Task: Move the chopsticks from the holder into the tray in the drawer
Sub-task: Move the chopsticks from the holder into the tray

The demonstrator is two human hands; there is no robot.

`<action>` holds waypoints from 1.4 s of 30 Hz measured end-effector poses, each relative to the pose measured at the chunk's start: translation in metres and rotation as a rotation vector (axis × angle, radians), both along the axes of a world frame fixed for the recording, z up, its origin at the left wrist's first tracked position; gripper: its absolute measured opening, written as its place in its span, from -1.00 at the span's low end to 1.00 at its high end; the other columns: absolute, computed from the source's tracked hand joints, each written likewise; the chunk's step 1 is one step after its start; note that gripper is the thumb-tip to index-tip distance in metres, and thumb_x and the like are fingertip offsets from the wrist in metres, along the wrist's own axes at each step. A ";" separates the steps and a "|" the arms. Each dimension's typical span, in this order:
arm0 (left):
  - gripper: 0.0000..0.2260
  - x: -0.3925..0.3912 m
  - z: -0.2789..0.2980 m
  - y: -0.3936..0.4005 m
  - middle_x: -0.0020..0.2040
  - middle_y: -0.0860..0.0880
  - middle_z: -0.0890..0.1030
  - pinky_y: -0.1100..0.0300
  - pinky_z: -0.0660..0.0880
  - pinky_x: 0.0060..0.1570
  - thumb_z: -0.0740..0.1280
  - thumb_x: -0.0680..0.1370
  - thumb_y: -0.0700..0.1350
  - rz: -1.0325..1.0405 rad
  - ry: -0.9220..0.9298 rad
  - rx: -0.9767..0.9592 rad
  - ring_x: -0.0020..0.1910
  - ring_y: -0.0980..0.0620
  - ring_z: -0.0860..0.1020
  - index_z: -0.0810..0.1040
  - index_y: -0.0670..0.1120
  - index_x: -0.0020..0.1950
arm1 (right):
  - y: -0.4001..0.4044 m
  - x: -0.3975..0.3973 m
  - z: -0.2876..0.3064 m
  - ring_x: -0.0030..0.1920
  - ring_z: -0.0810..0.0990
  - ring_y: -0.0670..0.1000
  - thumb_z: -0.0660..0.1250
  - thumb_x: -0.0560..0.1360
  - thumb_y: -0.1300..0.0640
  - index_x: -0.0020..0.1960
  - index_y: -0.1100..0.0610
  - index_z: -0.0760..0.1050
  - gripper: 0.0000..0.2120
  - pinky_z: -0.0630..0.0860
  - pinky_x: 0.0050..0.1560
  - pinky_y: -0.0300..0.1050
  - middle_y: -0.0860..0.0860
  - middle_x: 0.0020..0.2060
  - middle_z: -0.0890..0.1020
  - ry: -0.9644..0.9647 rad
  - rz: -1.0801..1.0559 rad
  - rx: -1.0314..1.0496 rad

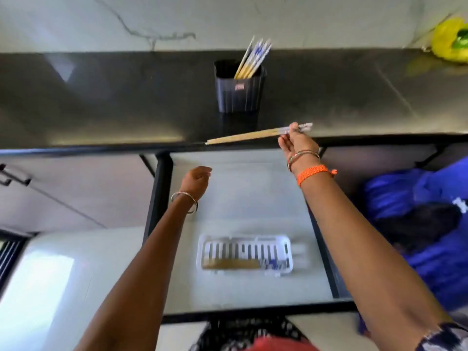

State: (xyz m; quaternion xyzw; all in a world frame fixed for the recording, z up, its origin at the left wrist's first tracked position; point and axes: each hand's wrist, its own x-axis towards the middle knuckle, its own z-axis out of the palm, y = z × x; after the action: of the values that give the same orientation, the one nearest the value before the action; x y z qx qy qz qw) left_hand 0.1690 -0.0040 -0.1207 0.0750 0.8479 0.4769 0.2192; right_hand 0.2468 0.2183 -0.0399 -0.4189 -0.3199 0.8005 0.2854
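Wooden chopsticks [253, 136] with blue-and-white patterned tops lie nearly level in the air above the front edge of the counter [101, 110], tips pointing left. The right hand [296, 143] pinches them near the patterned end between thumb and fingertips, palm turned toward the camera. Whether it holds one stick or a pair is hard to tell through the blur. Thin bangles and an orange braided band [314, 173] circle that wrist.

Farther back on the dark counter stands a black ribbed holder [239, 95], well apart from the hand. More chopsticks [253, 58] of the same kind lean to the right inside it, patterned tops up.

Below the counter edge the drawer [253, 198] is pulled out, its pale grey floor showing. The left hand [197, 179] hovers over the drawer's rear left part, fingers loosely curled and holding nothing, a metal bangle [184, 201] on its wrist. Near the drawer's front sits a white slotted tray [244, 252]. Some chopsticks [243, 264] already lie flat along its near side, tips to the left and patterned ends to the right.

At the far right corner of the counter rests something yellow and green [453, 41], too blurred to name. Blue cloth [417, 224] fills the space to the right of the drawer.
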 end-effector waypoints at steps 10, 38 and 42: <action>-0.64 0.073 -0.094 -0.060 -0.07 -0.07 0.52 0.10 0.55 0.05 0.24 0.52 -0.25 -0.023 -0.387 -0.239 -0.20 0.03 0.52 0.39 -0.28 0.31 | -0.070 0.116 -0.149 -0.54 0.57 -0.01 0.23 0.58 0.30 -0.24 0.21 0.42 -0.79 0.48 -0.69 -0.22 0.09 -0.49 0.56 -0.380 0.169 -0.366; -0.67 0.119 -0.112 -0.084 -0.36 -0.06 0.36 0.27 0.34 -0.31 0.12 0.54 -0.32 0.279 -0.617 -0.068 -0.37 0.07 0.33 0.41 -0.10 -0.41 | -0.107 0.139 -0.172 0.33 0.42 0.15 0.02 0.62 0.35 0.41 0.33 0.24 -0.64 0.58 0.06 -0.33 0.15 0.28 0.43 -0.550 0.250 -0.421; -0.69 0.118 -0.117 -0.085 -0.33 -0.08 0.42 0.23 0.43 -0.21 0.16 0.55 -0.33 0.298 -0.648 -0.014 -0.30 0.06 0.42 0.45 -0.12 -0.37 | -0.101 0.138 -0.166 -0.03 0.49 0.16 0.04 0.57 0.36 -0.03 0.33 0.34 -0.89 0.49 0.27 0.00 0.16 -0.17 0.44 -0.703 0.317 -0.424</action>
State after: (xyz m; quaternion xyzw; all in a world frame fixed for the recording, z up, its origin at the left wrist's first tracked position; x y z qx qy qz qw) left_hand 0.2870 -0.0886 -0.2381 -0.2063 0.7394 0.4967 0.4050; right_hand 0.3850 0.1174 -0.2061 -0.6608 -0.2866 0.6912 -0.0592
